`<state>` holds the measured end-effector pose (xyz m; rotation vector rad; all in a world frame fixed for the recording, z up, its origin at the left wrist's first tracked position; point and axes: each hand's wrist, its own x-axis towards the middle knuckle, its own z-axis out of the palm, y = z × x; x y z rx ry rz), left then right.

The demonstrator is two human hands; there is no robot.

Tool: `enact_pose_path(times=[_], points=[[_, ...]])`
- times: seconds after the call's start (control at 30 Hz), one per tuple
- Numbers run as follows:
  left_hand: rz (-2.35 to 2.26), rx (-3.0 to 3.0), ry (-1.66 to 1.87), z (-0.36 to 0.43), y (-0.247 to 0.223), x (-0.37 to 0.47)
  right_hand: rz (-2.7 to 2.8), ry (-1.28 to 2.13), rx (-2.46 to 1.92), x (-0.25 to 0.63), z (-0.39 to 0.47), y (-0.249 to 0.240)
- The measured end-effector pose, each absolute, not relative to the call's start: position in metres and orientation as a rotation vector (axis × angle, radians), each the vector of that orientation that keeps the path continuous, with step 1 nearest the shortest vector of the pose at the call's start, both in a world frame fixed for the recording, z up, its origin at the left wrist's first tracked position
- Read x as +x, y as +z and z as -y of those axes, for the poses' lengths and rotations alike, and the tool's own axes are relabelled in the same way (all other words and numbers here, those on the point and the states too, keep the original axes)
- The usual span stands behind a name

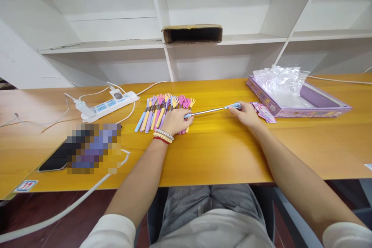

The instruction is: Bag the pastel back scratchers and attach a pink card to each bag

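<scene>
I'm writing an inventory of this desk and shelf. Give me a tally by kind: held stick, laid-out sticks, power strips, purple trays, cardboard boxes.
Blue stick held by the left hand and right hand: 1
White power strip: 1
Purple tray: 1
Cardboard box: 1
Total: 4, leaving out the laid-out sticks, which overlap too much to count.

The slender silver rod [209,111] is smooth, shiny metal between blue plastic ends [237,105]; the yellow-orange wood-grain counter [221,159] looks glossy, the clear crinkled plastic bags [280,79] shiny, the brown rectangular box [193,27] matt cardboard.
</scene>
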<state>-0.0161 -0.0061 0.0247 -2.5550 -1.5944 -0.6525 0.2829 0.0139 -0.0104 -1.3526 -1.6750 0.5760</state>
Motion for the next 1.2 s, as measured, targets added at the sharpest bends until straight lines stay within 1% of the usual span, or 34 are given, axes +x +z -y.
enact_pose_path(times=[0.17, 0.4, 0.6, 0.83, 0.9, 1.0, 1.07, 1.1, 1.2], points=[[1.601, -2.581, -0.614, 0.005, 0.024, -0.017, 1.724, 0.651, -1.384, 0.284, -0.011, -0.009], [1.502, -2.577, -0.457, 0.008, 0.027, -0.014, 1.706, 0.698, -1.437, 0.289, -0.013, -0.011], [1.444, -2.583, -0.449, 0.013, 0.027, -0.010, 1.618, 0.884, -1.432, 0.288, -0.011, -0.009], [1.414, -2.675, -0.430, 0.012, 0.026, -0.006, 1.724, 0.764, -1.210, 0.279, -0.007, -0.004], [1.424, -2.695, -0.446, 0.013, 0.025, -0.005, 1.665, 0.836, -1.243, 0.276, -0.005, -0.002], [1.419, -2.712, -0.460, 0.014, 0.023, -0.003, 1.511, 1.104, -1.347, 0.272, -0.003, 0.000], [1.414, -2.705, -0.447, 0.015, 0.023, -0.002, 1.474, 1.196, -1.350, 0.271, -0.002, 0.001], [1.415, -2.698, -0.440, 0.015, 0.023, -0.002, 1.498, 1.164, -1.320, 0.271, -0.001, 0.002], [1.416, -2.688, -0.449, 0.016, 0.025, -0.001, 1.589, 0.922, -1.179, 0.269, 0.000, 0.003]])
